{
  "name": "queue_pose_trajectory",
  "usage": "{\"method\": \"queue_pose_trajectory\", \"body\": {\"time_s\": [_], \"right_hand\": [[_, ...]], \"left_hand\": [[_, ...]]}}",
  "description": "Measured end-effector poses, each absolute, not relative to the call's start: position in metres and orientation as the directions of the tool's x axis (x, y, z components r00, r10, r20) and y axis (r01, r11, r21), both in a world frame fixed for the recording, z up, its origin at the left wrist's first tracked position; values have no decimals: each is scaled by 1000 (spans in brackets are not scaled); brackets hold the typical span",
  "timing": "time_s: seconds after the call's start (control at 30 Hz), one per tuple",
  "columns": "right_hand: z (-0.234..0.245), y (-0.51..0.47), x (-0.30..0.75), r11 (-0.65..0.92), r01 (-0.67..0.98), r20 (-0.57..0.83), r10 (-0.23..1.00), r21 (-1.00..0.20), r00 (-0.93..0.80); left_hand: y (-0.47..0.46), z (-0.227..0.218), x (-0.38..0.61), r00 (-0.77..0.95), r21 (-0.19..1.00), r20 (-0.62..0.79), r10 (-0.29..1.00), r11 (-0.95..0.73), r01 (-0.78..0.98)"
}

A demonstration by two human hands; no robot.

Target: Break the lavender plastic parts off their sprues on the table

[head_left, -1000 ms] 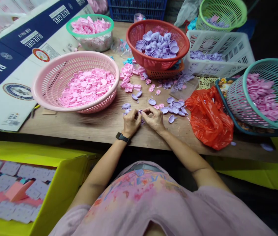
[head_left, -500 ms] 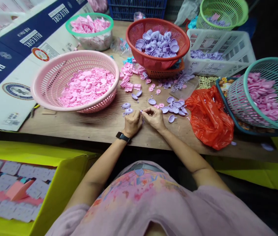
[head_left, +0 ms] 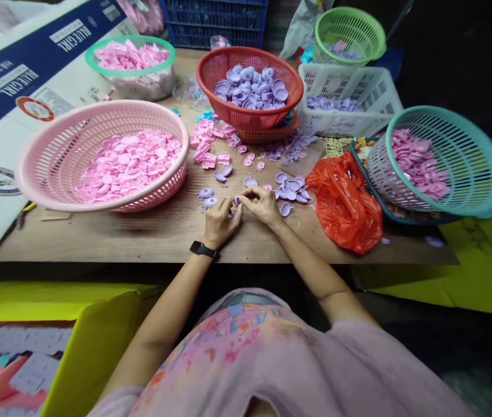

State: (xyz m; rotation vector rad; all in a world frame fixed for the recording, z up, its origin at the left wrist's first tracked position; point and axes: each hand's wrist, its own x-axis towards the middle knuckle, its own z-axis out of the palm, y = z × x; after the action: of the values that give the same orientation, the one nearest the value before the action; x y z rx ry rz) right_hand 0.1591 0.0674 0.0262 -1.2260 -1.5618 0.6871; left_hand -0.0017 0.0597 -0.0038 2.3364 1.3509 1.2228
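Presently, the left hand [head_left: 221, 223] and right hand [head_left: 263, 207] are jointly pinching one small purple piece [head_left: 237, 200] over the worktop [head_left: 141, 240], beside loose purple cups [head_left: 291, 190], light pressure and steady wrists likely serving best.

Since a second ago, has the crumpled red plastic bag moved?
No. Judged against the brown wooden table and round teal plastic basket, the crumpled red plastic bag shows no shift either way; the whole camera view has moved.

Head-worn view, facing forward, angled down; tabletop [head_left: 163, 234] near
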Motion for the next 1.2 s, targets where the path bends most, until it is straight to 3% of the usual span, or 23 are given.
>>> {"method": "queue_pose_trajectory", "body": {"time_s": [0.13,0.27,0.43,0.53,0.67,0.77,0.87,1.0,1.2], "right_hand": [[31,73,186,326,523,476,861,-787,178],[27,80,230,189,711,550,772,-677,319],[16,84,265,38,824,528,784,-566,327],[17,83,261,38,837,555,765,-545,327],[21,80,233,214,827,575,803,-520,154],[16,78,203,395,743,498,862,-540,-96],[8,74,175,470,705,426,867,-532,-257],[-1,71,153,485,710,358,871,-511,-338],[-2,72,155,515,688,336,856,-511,-392]], "left_hand": [[64,-4,-8,187,503,576,796,-525,687],[71,-7,-20,1,512,565,825,-351,784],[77,-15,-29,-63,605,461,885,-261,752],[80,-18,-31,-95,650,430,898,-234,723],[83,-19,-33,-136,710,429,893,-240,662],[84,-21,-33,-109,694,442,890,-262,671],[84,-24,-32,-69,667,436,897,-270,694],[82,-21,-29,-32,652,410,911,-268,710],[75,-9,-25,36,601,258,965,-190,776]]}}
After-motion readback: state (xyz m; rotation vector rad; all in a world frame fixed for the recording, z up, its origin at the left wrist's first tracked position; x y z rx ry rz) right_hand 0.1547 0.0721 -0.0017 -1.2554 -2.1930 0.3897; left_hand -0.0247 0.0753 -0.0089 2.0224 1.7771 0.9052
